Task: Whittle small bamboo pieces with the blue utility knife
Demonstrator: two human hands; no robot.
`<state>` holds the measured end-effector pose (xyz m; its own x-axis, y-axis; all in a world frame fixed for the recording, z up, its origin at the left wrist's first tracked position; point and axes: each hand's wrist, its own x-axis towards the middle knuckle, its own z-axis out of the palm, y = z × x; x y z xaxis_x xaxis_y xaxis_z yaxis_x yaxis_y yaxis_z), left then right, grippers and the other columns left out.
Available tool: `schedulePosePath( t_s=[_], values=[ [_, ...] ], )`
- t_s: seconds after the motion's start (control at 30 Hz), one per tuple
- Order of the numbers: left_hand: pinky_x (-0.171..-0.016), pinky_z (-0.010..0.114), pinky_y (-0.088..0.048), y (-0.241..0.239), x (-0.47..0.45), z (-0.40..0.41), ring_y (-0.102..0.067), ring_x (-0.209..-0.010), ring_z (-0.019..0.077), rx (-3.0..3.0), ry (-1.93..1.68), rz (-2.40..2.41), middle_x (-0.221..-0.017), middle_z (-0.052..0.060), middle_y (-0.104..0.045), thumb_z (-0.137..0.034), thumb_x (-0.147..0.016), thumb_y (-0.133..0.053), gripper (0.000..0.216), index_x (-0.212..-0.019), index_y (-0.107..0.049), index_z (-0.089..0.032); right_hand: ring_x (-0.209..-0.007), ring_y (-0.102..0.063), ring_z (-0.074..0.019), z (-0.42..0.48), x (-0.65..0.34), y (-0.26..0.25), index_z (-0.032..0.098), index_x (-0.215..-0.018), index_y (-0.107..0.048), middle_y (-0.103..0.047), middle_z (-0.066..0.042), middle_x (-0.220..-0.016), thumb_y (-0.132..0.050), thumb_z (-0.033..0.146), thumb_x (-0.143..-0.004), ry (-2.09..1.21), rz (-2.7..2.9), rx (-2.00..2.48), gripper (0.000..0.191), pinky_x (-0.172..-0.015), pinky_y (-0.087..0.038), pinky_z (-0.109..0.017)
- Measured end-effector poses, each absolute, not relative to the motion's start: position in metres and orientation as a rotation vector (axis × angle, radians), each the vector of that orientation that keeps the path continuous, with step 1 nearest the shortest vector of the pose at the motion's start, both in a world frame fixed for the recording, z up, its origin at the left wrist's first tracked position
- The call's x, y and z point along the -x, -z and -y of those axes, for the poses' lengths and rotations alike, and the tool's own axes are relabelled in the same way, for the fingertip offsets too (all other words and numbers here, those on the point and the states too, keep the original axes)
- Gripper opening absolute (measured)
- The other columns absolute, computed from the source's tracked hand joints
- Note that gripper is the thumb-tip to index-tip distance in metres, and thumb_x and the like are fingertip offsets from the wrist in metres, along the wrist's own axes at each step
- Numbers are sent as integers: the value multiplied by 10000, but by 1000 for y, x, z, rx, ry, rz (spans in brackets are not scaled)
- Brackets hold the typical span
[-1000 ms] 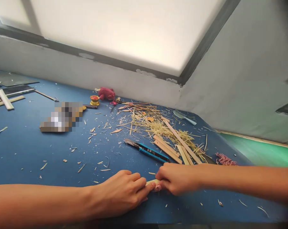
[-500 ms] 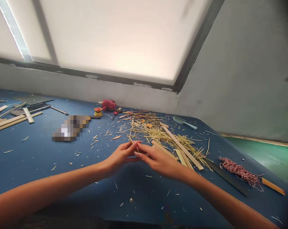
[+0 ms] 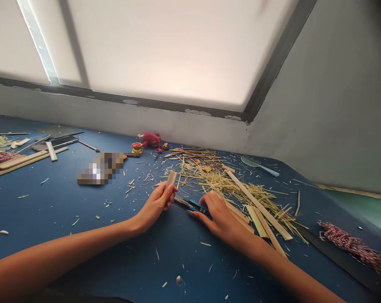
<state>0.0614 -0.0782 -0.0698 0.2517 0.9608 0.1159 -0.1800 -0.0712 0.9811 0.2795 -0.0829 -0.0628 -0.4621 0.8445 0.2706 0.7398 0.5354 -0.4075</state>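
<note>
Left hand (image 3: 158, 203) closed on a flat wooden strip (image 3: 171, 177), right hand (image 3: 222, 218) at a knife (image 3: 195, 205).
Straight, smooth slats (image 3: 32, 162) lie far left on the blue counter (image 3: 108, 261); a small gold pot (image 3: 137, 147) with red in its top stands farther along. The strip tilts upward from the left fist, above the counter. The right hand is half open, thumb and fingers astride the knife's blue body; whether they grip it cannot be told. Beyond lie thin, tangled shavings (image 3: 220, 179), then twisted red-and-white cord (image 3: 354, 248).
</note>
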Motion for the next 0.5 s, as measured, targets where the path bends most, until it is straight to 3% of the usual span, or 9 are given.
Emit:
schedulePosePath(
  t_s=[0.1,0.23,0.37,0.43,0.5],
  values=[
    [-509,187,-286,68,-62,82,-367,-563,56,-1306,-1130,-846,-710,-36,-438,-500,-915,-405,328,-920,-461,-177,-713,-563,-175,83,-281,58,208,-997,-452,-589,-37,-814,-450,549,-881,-563,2069,1388,360,-682,-457,-338],
    [-493,189,-260,64,-63,86,-337,-541,56,-1384,-1082,-825,-673,-43,-418,-480,-925,-396,319,-931,-479,-172,-503,-520,-124,80,-284,43,214,-1169,-402,-531,42,-636,-436,573,-879,-1128,1739,1351,462,-510,-444,-274],
    [-478,191,-248,65,-63,85,-334,-528,60,-1424,-1055,-823,-655,-43,-422,-477,-924,-397,328,-957,-501,-168,-719,-624,-140,81,-285,33,208,-1220,-440,-590,-21,-851,-585,492,-827,-1568,1541,1165,506,-676,-530,-290],
    [-479,192,-252,65,-64,84,-332,-524,63,-1425,-1053,-836,-648,-43,-423,-482,-924,-391,338,-963,-506,-167,-814,-642,-166,83,-284,31,218,-1297,-384,-610,-38,-900,-616,450,-819,-1586,1545,1127,580,-766,-535,-328],
    [-483,194,-258,66,-64,84,-324,-523,66,-1425,-1056,-846,-644,-44,-416,-490,-925,-376,353,-974,-507,-167,-776,-642,-174,85,-283,33,212,-1333,-345,-624,-27,-813,-581,448,-845,-1436,1649,1144,591,-751,-538,-348]
  ],
)
